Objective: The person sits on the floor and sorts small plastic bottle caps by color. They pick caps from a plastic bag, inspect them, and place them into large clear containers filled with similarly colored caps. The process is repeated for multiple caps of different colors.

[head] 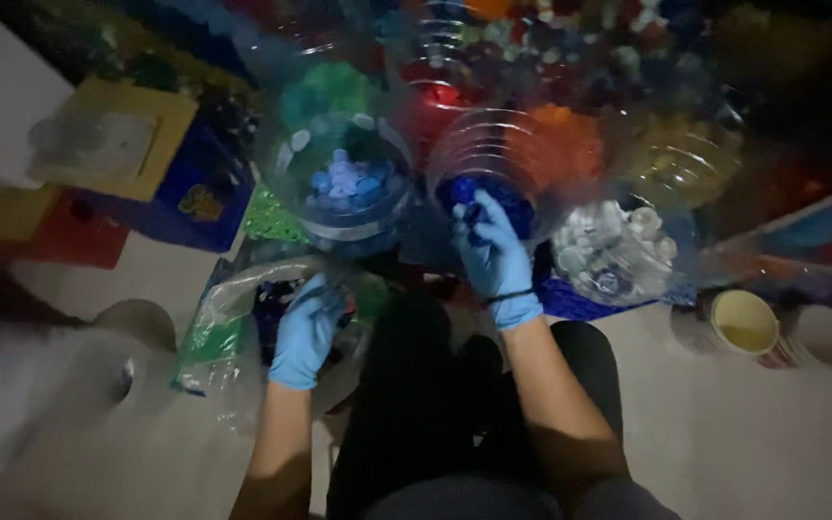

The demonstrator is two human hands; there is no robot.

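Right hand [493, 252] in a blue glove, reaching to 12 o'clock over the clear jar of dark blue caps [495, 178], fingers curled around something small and dark, probably a bottle cap, though too dim to confirm. Left hand [308, 329], also gloved, sunk at 8 o'clock into the clear plastic bag of mixed caps [243, 327], fingers half closed; contents of that grip impossible to tell. Risk: a cap slipping off thin glove fingertips and dropping into the neighbouring jar of pale blue caps [349, 183] at 11 o'clock or the jar of white caps [613, 246] at 2 o'clock, spoiling the sort; also an elbow knocking the yellow-lidded tub [743, 323] at 3 o'clock. Far jars at 12 o'clock cut off and blurred; low light muddying colours throughout.
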